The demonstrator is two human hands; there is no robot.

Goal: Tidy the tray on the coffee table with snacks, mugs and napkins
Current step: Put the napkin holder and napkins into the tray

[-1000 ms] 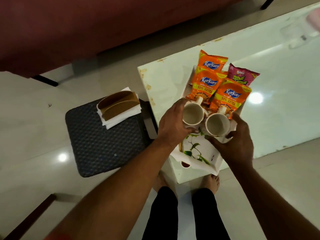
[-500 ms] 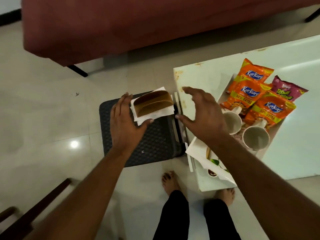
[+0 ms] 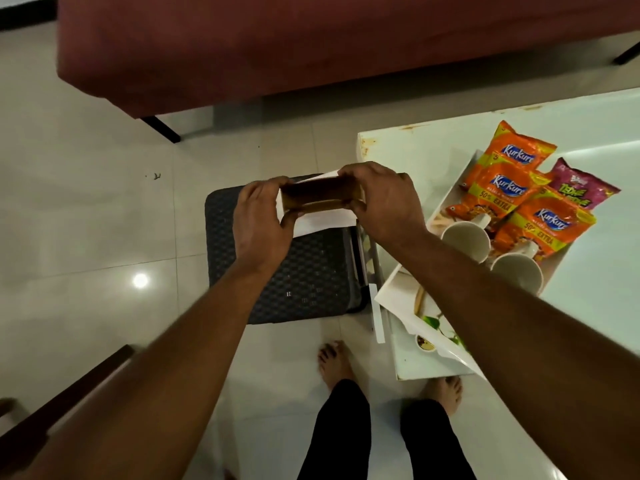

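Observation:
A brown wooden napkin holder (image 3: 320, 195) with white napkins (image 3: 323, 220) sits over the dark woven stool (image 3: 304, 278). My left hand (image 3: 261, 223) grips its left end and my right hand (image 3: 384, 202) grips its right end. On the white coffee table (image 3: 588, 133) to the right lies a white leaf-print tray (image 3: 398, 299). It holds two white mugs (image 3: 467, 240) (image 3: 517, 275) side by side. Behind the mugs lie three orange snack packets (image 3: 509, 192) and a pink packet (image 3: 581, 192).
A dark red sofa (image 3: 311, 46) on black legs spans the back. The pale tiled floor (image 3: 86, 220) surrounds the stool. A dark wooden chair edge (image 3: 69, 393) shows at lower left. My bare feet (image 3: 334, 362) stand between stool and table.
Both hands left the mugs on the tray and moved left to the stool. They have now closed on the two ends of the napkin holder.

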